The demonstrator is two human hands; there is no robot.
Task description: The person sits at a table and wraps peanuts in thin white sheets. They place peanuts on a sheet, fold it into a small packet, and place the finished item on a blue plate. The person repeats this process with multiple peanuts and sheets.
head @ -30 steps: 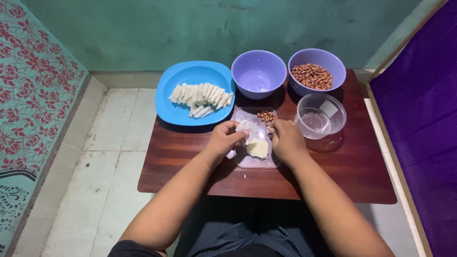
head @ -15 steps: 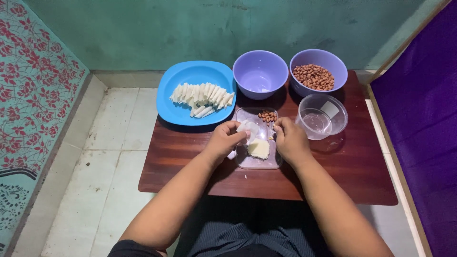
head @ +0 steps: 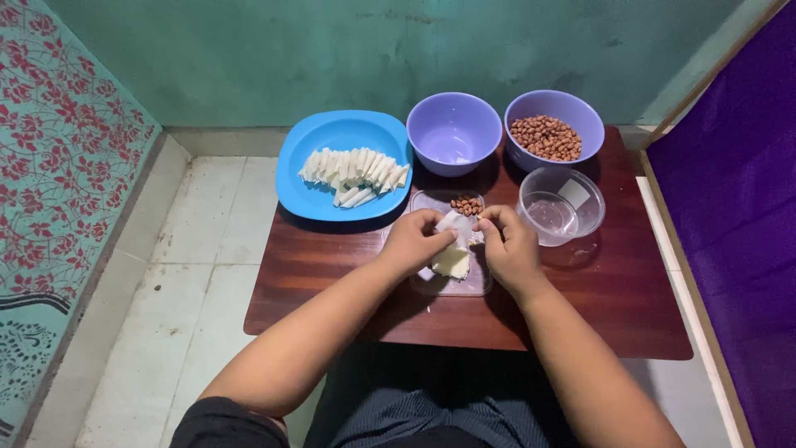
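**Both hands pinch a pale wrapper over a clear tray**

Here, nearest the camera, two bare forearms reach over the near edge of a dark wooden table point(head: 332, 282). The left hand point(head: 412, 242) and the right hand point(head: 507, 247) meet at its middle, each with fingertips closed on a thin pale wrapper point(head: 452, 222) held between them. Just below the hands, a stack of pale wrappers point(head: 452, 263) lies in a clear flat tray point(head: 477, 284), and a small heap of peanuts point(head: 466, 204) sits at the tray's far end.

To the right of the hands stands a clear plastic tub point(head: 564, 203), holding what looks like water. Farther back, a blue plate point(head: 319, 178) on the left carries a row of rolled white pieces point(head: 355, 170). Beside it stands an empty purple bowl point(head: 454, 131), and right of that a purple bowl of peanuts point(head: 554, 129).
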